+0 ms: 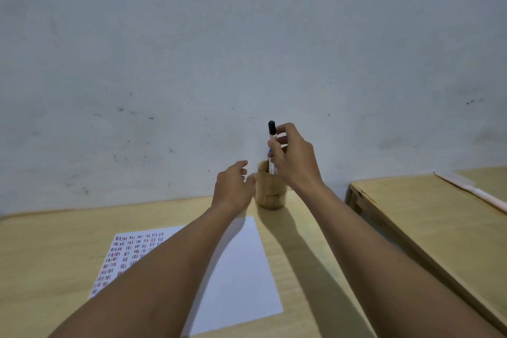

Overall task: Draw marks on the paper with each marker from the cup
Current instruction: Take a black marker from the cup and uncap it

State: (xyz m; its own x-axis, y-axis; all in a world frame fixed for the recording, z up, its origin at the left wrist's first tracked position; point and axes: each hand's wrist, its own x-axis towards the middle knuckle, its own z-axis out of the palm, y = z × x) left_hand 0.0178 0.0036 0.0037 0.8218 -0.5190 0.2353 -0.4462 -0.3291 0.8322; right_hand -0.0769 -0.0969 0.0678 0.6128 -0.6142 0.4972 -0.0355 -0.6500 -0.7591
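A wooden cup (pixel 270 195) stands on the table near the wall. My right hand (pixel 295 159) grips a marker (pixel 272 132) with a black cap, held upright, its lower end inside the cup's mouth. A bit of blue on another marker shows just under my fingers. My left hand (pixel 233 186) hovers beside the cup's left side, fingers apart, holding nothing. A white paper (pixel 241 269) lies in front of the cup; its left part is covered with rows of short red and dark marks, partly hidden by my left forearm.
The wooden table (pixel 41 255) ends at a grey wall (pixel 247 35) right behind the cup. A second wooden table (pixel 425 222) stands to the right across a narrow gap, with a pale strip (pixel 472 189) lying on its far edge.
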